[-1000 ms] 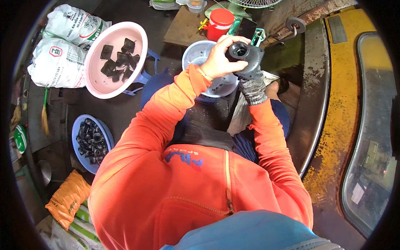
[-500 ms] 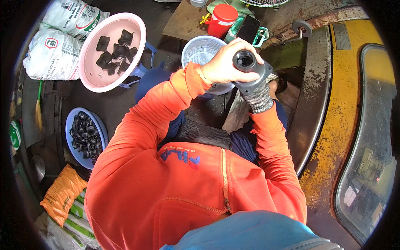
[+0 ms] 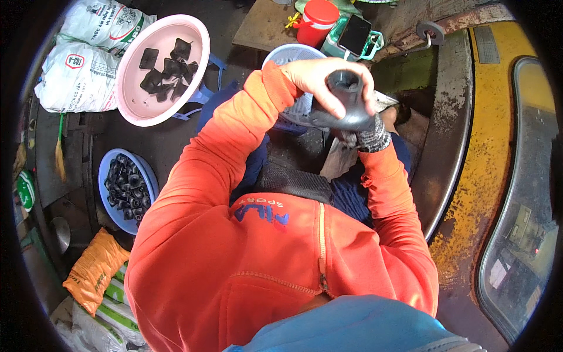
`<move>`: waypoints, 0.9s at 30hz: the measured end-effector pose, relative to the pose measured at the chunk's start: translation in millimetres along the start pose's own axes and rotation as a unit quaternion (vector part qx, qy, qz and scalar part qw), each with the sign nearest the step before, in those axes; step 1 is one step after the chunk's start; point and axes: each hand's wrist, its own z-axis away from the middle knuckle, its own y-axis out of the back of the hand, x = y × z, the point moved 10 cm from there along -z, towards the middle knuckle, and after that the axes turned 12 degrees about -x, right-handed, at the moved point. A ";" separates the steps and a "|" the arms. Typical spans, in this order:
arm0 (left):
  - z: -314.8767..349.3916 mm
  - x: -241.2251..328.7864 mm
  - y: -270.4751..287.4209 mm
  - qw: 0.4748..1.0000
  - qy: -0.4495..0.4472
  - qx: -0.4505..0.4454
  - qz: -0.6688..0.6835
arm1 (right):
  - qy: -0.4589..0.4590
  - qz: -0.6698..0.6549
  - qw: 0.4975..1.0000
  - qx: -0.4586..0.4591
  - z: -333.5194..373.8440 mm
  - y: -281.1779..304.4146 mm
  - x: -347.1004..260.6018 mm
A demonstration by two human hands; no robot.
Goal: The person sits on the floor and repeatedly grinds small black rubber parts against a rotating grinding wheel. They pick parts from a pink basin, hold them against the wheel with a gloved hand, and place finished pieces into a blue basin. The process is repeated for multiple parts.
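Observation:
A black funnel-shaped part (image 3: 347, 104), with a round hollow neck on a wide base, is held up in front of me. My bare left hand (image 3: 319, 79) is closed around it, with fingers and thumb on either side of the neck. On the far right of the base, my right hand (image 3: 373, 138) in a grey knitted glove grips from below. Most of the right fingers are hidden behind the part. A bluish-white plastic basket (image 3: 284, 54) stands just beyond my left wrist, partly covered by it.
To the left, a pink basin (image 3: 136, 97) holds several black flat-flanged pieces, and a blue basin (image 3: 146, 176) is full of small black parts. White sacks (image 3: 76, 82) lie beyond. A rusty yellow panel (image 3: 457, 234) runs along my right. A red jug (image 3: 316, 23) stands ahead.
The black part has been tilted, so its neck shows more from the side and its base has swung left and toward me. Both hands still hold it.

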 end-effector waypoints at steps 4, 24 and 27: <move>23.4 10.5 44.4 0.933 0.074 0.261 -0.237 | -0.063 0.323 0.944 0.027 -7.4 -24.8 -59.4; 28.4 5.2 24.8 0.906 -0.022 0.322 -0.274 | 0.075 0.593 0.802 -0.002 -12.4 -56.6 -84.7; 27.4 -0.9 25.4 0.927 -0.019 0.292 -0.235 | 0.038 0.614 0.789 -0.018 -8.4 -56.4 -74.3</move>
